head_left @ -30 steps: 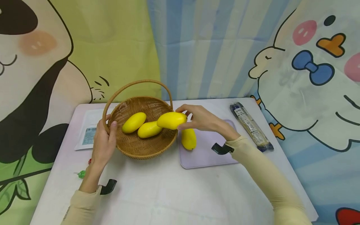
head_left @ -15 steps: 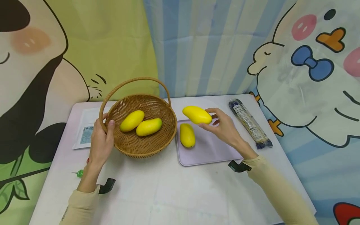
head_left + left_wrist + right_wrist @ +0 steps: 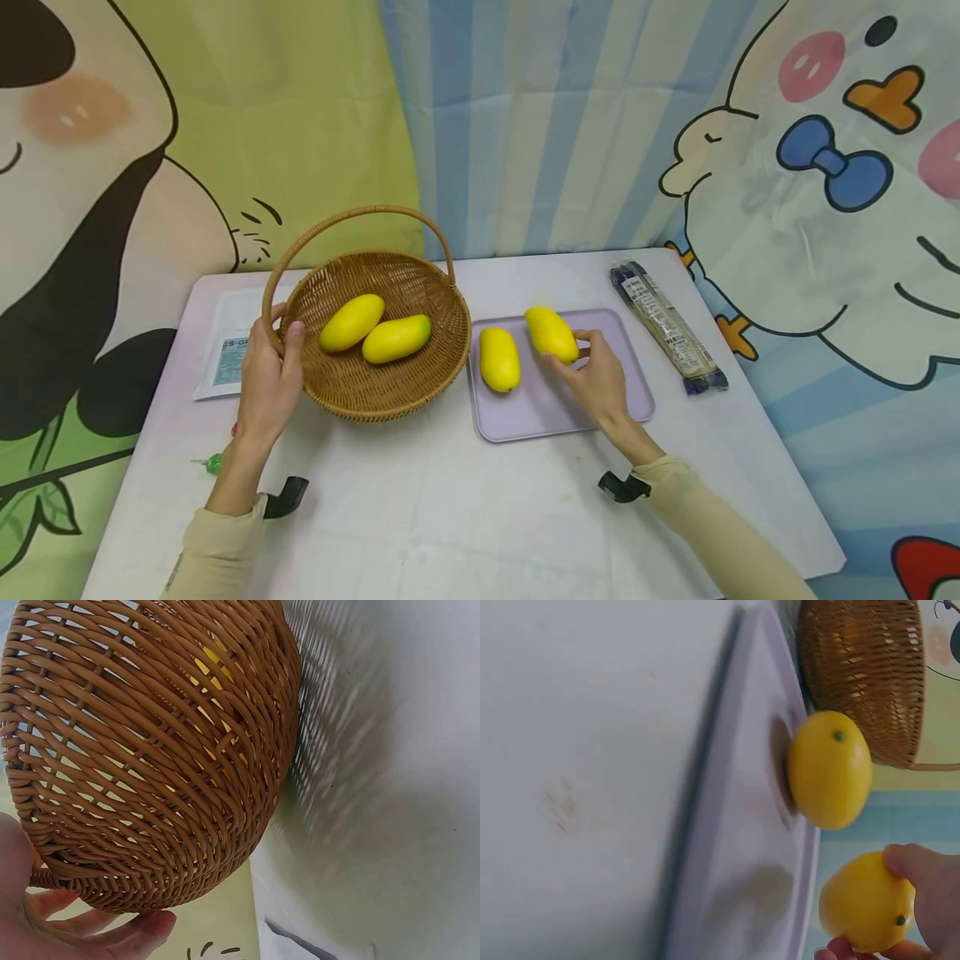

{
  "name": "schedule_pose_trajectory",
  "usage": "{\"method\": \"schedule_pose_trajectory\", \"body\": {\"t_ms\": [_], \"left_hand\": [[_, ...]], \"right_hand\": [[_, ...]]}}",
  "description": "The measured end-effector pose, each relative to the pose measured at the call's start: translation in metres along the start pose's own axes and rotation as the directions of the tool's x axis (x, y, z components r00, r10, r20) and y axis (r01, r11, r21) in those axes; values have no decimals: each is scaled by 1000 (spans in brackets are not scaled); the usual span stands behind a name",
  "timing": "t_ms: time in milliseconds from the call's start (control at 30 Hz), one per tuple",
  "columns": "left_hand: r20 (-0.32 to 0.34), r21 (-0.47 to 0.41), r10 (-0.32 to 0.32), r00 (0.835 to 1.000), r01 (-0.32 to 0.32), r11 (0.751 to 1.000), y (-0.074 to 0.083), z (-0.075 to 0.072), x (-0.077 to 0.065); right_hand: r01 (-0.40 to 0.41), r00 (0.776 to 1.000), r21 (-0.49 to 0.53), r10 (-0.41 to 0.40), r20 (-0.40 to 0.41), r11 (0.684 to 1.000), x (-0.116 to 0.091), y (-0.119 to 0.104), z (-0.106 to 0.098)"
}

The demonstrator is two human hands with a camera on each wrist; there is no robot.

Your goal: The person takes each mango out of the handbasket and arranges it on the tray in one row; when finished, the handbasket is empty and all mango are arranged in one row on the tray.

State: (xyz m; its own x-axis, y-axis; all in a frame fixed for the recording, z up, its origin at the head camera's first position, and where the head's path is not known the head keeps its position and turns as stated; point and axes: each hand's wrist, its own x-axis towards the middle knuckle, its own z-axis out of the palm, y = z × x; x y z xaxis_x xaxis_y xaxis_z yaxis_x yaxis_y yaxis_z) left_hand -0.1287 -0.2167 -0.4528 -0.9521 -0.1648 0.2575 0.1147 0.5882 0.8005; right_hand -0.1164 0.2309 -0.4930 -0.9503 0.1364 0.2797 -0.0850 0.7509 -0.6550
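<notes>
My left hand (image 3: 272, 385) grips the side of a brown wicker basket (image 3: 382, 404) where its arched handle meets the rim. Two yellow mangoes lie inside the basket, one mango (image 3: 351, 322) tilted beside a greener-tipped mango (image 3: 397, 339). My right hand (image 3: 600, 375) pinches another yellow mango (image 3: 551, 335) by its near end, over a lilac tray (image 3: 555, 417). In the right wrist view this held mango (image 3: 866, 900) hangs above the tray, its shadow below. A further mango (image 3: 499, 360) lies on the tray's left part. In the left wrist view my fingers (image 3: 142, 937) curl under the basket's edge.
A long clear packet (image 3: 667, 325) with dark ends lies at the table's back right. Behind my left hand is a white packet with a blue label (image 3: 231, 360). A small green item (image 3: 213, 463) lies by my left wrist. Printed curtains stand behind the white table (image 3: 450, 517).
My right hand has carried the mango out of the basket, to the right and down over the tray. My left hand has kept its grip on the basket.
</notes>
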Motion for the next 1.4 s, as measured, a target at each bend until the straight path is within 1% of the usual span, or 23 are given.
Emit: {"method": "schedule_pose_trajectory", "body": {"t_ms": [133,233,367,500,600,833,967,1167,1400], "left_hand": [[-2,-4,-2,1000,2,1000,-1,0,0],[-1,-8,0,1000,0,1000,-1,0,0],[0,-11,0,1000,0,1000,-1,0,0],[2,-16,-4,1000,4,1000,-1,0,0],[2,-18,-4,1000,4,1000,-1,0,-1],[0,-29,12,1000,-12,1000,-2,0,0],[0,-34,19,1000,-19,999,-2,-1,1],[5,-25,13,1000,-13,1000,-1,-1,0],[9,-24,8,1000,-8,1000,-1,-1,0]], "right_hand": [[-57,998,-13,57,-1,998,-9,3,11],[-82,997,-32,82,1,996,-15,4,18],[-89,996,-67,89,9,994,-21,4,25],[-69,997,-73,72,31,995,-23,4,29],[-51,997,-76,55,49,996,-24,4,30],[-50,995,-62,55,88,997,-25,5,32],[-46,994,-61,52,95,997,-25,4,32],[-54,992,-88,63,106,995,-27,3,30],[-61,993,-110,72,91,992,-28,0,22]]}}
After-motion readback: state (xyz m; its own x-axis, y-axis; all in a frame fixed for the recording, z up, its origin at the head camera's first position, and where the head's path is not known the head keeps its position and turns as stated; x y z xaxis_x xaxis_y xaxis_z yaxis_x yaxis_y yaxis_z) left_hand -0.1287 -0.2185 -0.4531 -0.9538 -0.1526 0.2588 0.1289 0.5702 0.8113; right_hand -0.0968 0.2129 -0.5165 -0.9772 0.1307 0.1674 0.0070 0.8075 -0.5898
